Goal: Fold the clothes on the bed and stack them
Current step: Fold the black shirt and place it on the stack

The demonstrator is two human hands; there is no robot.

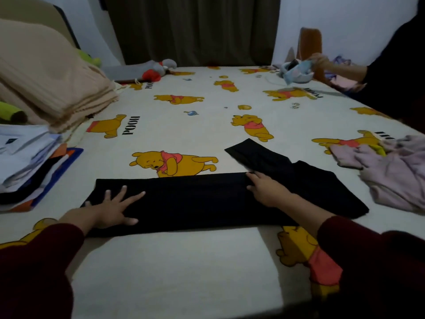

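Folded garment (195, 199) at bed (184, 261) centre; stack (27, 162) at 9 o'clock, crumpled clothes (395, 176) at 3 o'clock.

Right of the black garment (207, 199), the lilac clothes (395, 176) run past the frame's edge.
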